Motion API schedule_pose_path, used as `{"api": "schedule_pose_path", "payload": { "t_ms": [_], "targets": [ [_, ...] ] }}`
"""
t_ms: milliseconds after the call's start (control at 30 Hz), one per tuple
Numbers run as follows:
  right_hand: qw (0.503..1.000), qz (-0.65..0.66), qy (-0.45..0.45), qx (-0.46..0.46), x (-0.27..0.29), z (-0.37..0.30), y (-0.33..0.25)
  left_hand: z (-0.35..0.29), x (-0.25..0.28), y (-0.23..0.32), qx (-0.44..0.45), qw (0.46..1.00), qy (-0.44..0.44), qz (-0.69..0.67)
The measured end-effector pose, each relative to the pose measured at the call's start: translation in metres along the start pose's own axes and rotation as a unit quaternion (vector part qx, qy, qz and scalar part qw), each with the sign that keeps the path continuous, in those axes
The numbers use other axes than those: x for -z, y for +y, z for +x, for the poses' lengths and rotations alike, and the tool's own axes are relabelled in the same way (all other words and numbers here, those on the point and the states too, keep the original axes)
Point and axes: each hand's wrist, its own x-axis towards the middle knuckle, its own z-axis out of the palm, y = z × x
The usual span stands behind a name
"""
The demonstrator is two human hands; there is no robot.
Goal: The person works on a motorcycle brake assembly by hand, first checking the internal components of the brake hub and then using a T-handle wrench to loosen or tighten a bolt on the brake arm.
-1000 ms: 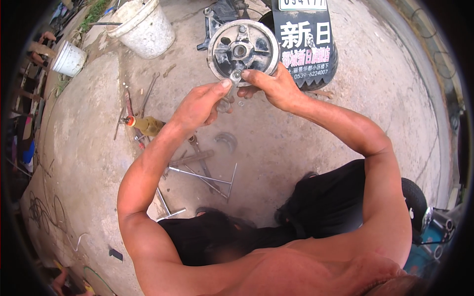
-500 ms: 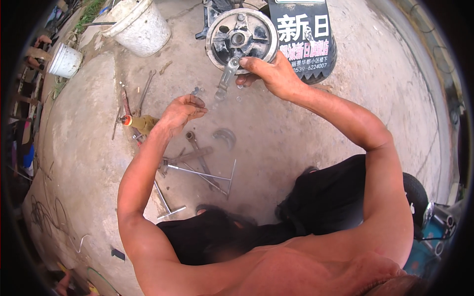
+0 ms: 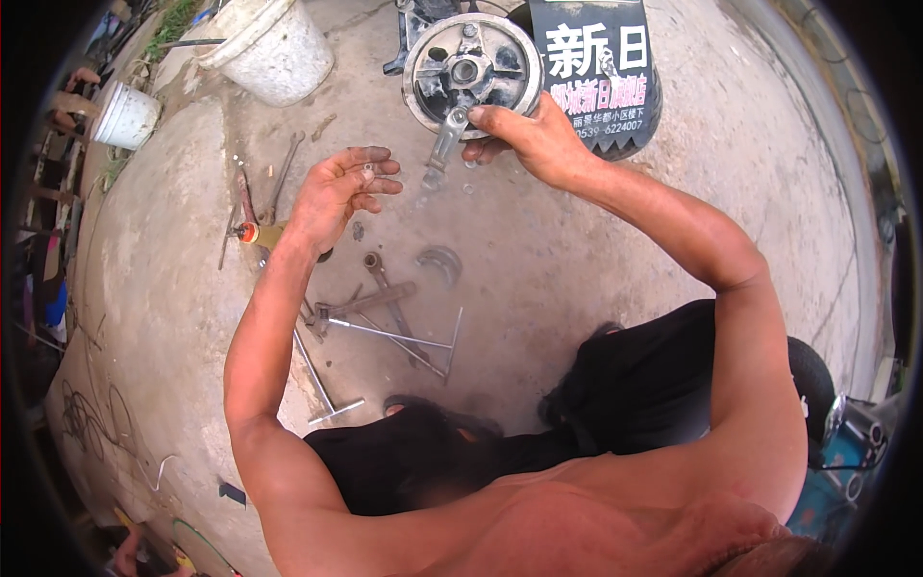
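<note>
A round, dirty metal brake drum cover [image 3: 428,82] with spokes faces me at the top middle. A shiny metal lever arm [image 3: 445,144] hangs from its lower edge. My right hand [image 3: 538,144] is closed at the cover's lower right, its thumb on the lever's upper end and its fingers curled below the rim. To the left, my left hand [image 3: 336,192] is turned palm up, clear of the cover. Its fingers are loosely spread, with a small shiny metal ring [image 3: 368,173] resting on them. Whether that ring is a nut or a washer I cannot tell.
Beyond the cover hangs a black mudguard [image 3: 601,82]. On the concrete lie T-handle wrenches [image 3: 385,335], a socket wrench [image 3: 380,279], a curved brake shoe [image 3: 440,262] and a hammer-like tool [image 3: 260,234]. White buckets [image 3: 279,62] stand at upper left.
My left hand has turned palm up and opened its fingers, shifting slightly left and away from me; the small ring now shows. The right hand stays at the lever, and the cover has barely moved.
</note>
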Motion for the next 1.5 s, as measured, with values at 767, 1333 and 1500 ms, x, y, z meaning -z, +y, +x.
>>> {"api": "schedule_pose_path", "payload": {
  "t_ms": [767, 1333, 1500],
  "targets": [
    [0.999, 0.003, -0.038, 0.020, -0.001, -0.001, 0.003, -0.014, -0.079, 0.061, -0.389, 0.826, 0.090, 0.399],
    [0.999, 0.002, -0.052, 0.004, -0.010, -0.005, 0.008, -0.011, -0.089, 0.058, -0.438, 0.760, 0.125, 0.464],
    [0.999, -0.004, -0.051, 0.001, -0.012, -0.007, 0.004, -0.015, -0.090, 0.056, -0.413, 0.781, 0.129, 0.450]
  ]
}}
